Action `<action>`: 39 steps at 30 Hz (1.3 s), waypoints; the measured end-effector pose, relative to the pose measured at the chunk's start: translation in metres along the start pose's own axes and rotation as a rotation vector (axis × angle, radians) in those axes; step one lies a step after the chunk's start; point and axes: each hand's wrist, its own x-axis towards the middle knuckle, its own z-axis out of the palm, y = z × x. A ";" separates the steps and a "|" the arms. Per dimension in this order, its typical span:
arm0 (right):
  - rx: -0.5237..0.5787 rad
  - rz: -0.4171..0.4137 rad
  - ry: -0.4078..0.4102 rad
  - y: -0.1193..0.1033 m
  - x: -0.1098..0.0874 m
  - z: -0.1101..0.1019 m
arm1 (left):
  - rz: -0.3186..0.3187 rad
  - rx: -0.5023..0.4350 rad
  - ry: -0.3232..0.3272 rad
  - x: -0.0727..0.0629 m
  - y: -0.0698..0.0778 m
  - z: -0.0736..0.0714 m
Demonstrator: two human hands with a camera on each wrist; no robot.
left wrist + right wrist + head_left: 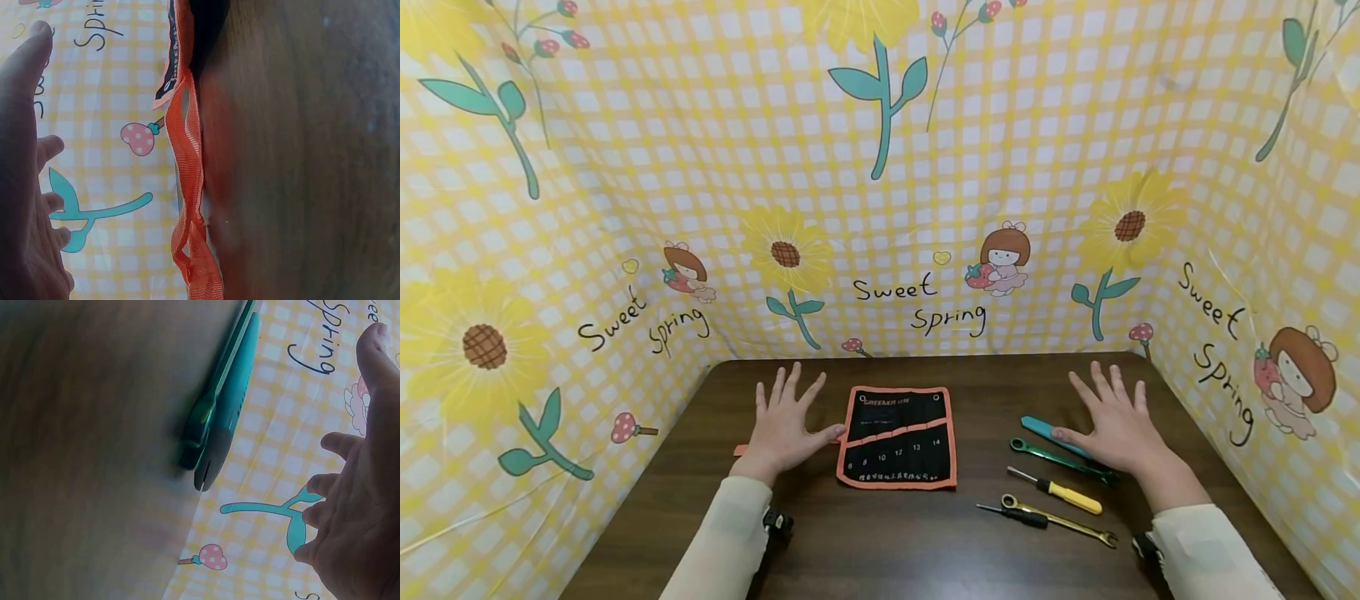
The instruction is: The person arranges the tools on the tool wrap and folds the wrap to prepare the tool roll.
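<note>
A black tool pouch [898, 450] with orange edging and numbered pockets lies flat on the table. Spread fingers and nothing held: that is my left hand [784, 429], just left of the pouch, its thumb tip at the pouch's edge in the head view. An orange strap [185, 144] runs from the pouch under this hand. My right hand [1116, 429], fingers also spread, hovers over the right ends of a teal tool with a grey end [232, 394] and a green ratchet wrench [1052, 453]. It holds nothing either.
Nearer the front lie a yellow-handled screwdriver [1075, 497], a gold ratchet wrench [1078, 529] and a black-handled screwdriver [1028, 517], the last two overlapping. Checked cloth [880, 217] walls the back and sides of the brown table [880, 550].
</note>
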 end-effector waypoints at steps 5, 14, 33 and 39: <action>0.023 -0.001 0.004 -0.003 0.000 0.000 | -0.008 -0.022 -0.004 -0.001 0.000 0.003; 0.102 -0.024 0.018 -0.017 0.005 0.005 | -0.023 -0.089 0.024 -0.008 0.001 0.007; 0.212 -0.111 -0.003 -0.064 0.015 0.007 | -0.019 -0.257 0.063 -0.017 0.023 0.007; 0.247 -0.120 -0.044 -0.087 0.022 0.008 | -0.014 -0.284 0.044 -0.022 0.032 0.007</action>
